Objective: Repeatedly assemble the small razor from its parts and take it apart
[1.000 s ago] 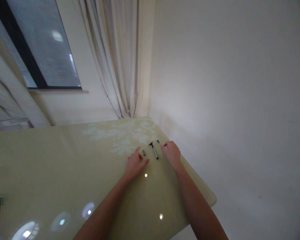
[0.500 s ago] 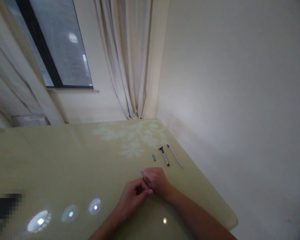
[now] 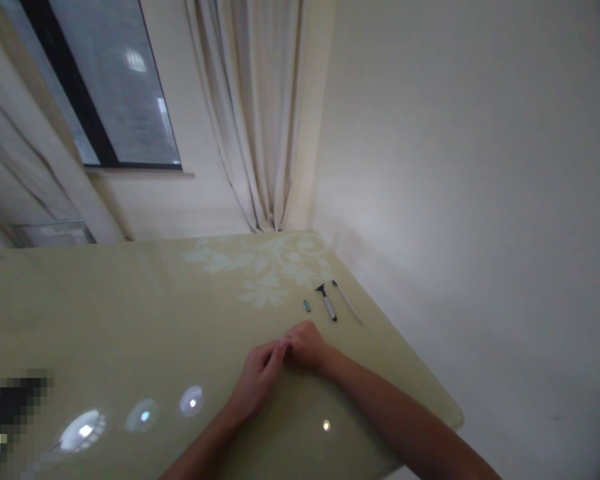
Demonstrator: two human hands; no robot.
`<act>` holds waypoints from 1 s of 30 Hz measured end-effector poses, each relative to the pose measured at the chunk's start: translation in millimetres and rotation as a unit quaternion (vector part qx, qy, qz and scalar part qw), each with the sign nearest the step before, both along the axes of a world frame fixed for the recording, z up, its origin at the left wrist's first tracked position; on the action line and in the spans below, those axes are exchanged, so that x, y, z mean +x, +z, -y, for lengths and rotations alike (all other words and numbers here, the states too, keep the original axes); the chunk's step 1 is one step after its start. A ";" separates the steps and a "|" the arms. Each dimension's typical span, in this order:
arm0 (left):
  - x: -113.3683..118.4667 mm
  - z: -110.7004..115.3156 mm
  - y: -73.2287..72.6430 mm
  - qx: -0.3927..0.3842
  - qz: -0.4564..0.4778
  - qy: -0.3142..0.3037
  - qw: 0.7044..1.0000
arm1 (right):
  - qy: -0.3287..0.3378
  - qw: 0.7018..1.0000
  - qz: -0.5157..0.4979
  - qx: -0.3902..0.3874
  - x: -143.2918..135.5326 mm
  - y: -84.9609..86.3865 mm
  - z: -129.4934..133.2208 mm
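My left hand and my right hand touch each other above the table, fingers curled together. Both are closed, and whatever may be between the fingers is hidden or too small to make out. Just beyond my right hand lies a small dark green battery-like piece. To its right is a razor with a black head and a grey handle. Furthest right rests a thin white toothbrush with a dark head, near the table's right edge.
The glossy yellow-green table carries a white floral pattern at its far corner and reflects several lights. A wall borders its right side. Curtains and a window stand behind. A dark pixelated patch lies at the lower left.
My left thumb has moved up against my right hand, and the gap between my left thumb and fingers has closed. The view has shifted slightly.
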State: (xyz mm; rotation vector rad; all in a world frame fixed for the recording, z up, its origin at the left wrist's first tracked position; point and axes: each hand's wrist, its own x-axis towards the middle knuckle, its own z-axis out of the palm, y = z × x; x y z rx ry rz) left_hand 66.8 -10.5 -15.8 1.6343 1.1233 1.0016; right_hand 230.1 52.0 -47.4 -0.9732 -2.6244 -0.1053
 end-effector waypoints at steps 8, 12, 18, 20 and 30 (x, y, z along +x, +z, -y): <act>4.2 -38.7 7.2 0.044 -0.156 0.012 0.987 | -0.277 0.956 -0.099 -0.001 40.9 38.3 -17.1; 31.2 -76.6 12.4 0.048 -0.307 0.010 0.951 | -0.402 0.909 -0.108 -0.025 69.0 54.9 -31.3; 60.2 -111.2 5.4 0.014 -0.367 0.066 0.928 | -0.448 0.883 -0.111 -0.084 81.0 58.2 -38.8; 61.4 -114.7 3.5 0.013 -0.374 0.069 0.925 | -0.463 0.874 -0.113 -0.097 80.7 59.4 -39.0; 54.1 -113.7 -8.1 0.061 -0.384 0.084 0.918 | -0.476 0.867 -0.082 -0.121 77.3 57.8 -40.2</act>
